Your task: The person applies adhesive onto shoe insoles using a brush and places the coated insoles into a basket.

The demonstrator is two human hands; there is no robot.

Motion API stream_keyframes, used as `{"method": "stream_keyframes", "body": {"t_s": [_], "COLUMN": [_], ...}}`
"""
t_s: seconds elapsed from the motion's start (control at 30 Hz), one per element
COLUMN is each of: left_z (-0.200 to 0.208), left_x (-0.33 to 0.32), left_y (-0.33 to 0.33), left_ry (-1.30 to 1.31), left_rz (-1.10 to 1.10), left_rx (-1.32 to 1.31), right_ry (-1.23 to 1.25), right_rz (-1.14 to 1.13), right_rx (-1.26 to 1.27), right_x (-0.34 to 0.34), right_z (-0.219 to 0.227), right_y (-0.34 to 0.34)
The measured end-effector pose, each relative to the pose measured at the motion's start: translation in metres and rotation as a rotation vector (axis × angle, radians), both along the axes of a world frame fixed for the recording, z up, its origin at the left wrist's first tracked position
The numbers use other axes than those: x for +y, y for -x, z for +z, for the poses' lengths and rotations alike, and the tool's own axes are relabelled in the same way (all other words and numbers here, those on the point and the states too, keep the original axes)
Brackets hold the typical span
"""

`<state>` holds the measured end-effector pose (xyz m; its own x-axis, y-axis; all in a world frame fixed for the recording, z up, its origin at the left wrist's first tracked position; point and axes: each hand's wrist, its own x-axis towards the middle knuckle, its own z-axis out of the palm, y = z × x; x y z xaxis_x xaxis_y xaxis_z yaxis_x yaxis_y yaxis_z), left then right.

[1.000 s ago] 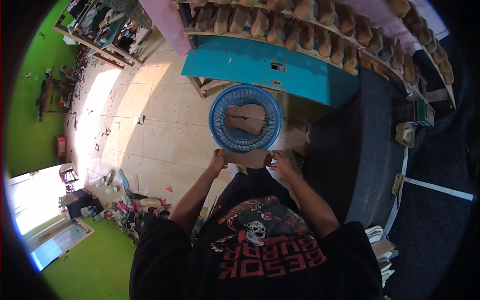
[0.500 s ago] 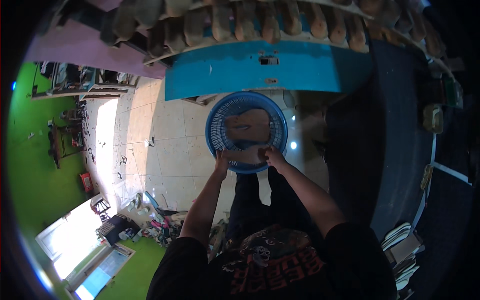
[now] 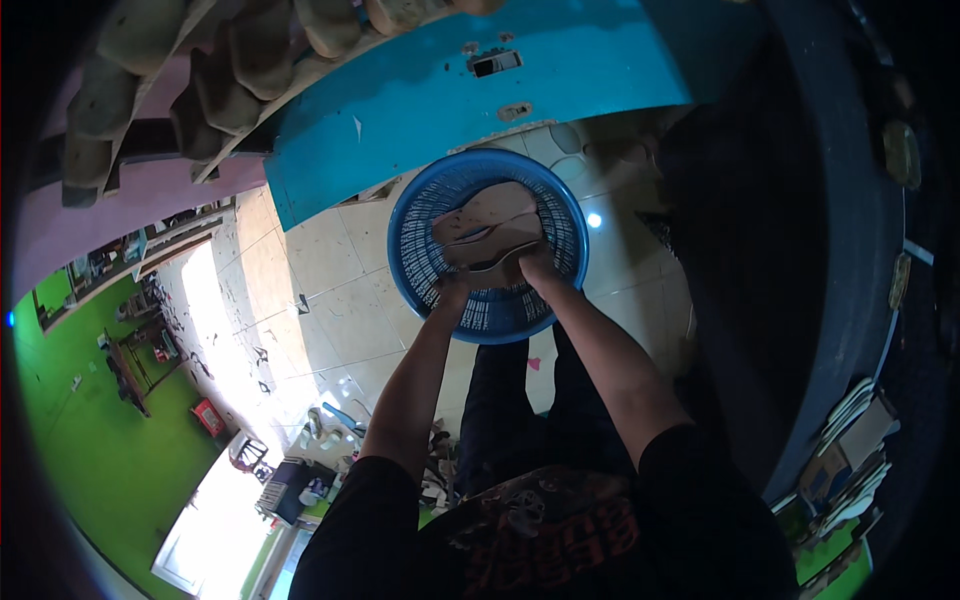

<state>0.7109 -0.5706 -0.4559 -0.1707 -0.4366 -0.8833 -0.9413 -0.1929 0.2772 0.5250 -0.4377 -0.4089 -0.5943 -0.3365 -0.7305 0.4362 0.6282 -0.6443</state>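
The left hand (image 3: 451,291) and right hand (image 3: 540,268) pinch opposite ends of a brown, flat, sole-shaped piece (image 3: 496,274) over a round, blue plastic basket (image 3: 415,240), in which similar pale-brown, flat pieces (image 3: 492,207) lie overlapping. Beige floor tiles (image 3: 350,255) surround the basket; beyond stand a turquoise tabletop (image 3: 400,110) and brown, foot-shaped forms (image 3: 262,58) in a row.

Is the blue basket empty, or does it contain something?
Not empty: at least two brown pieces lie close together inside the basket.
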Motion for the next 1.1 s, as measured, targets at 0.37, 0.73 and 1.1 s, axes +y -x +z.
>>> {"method": "stream_keyframes", "body": {"t_s": [0.37,0.73,1.1], "left_z": [-0.015,0.033,0.028], "left_x": [-0.010,0.037,0.061], "left_y": [-0.004,0.011,0.046], "left_ry": [0.279,0.339,0.224], "left_rz": [-0.606,-0.531,-0.727], "left_rx": [0.140,0.393,0.076], "right_ry": [-0.204,-0.157,-0.255], "right_rz": [0.380,1.027,1.135], "right_rx": [0.072,0.241,0.504], "right_x": [0.006,0.027,0.039], "right_z": [0.000,0.025,0.023], "right_y": [0.012,0.052,0.028]}}
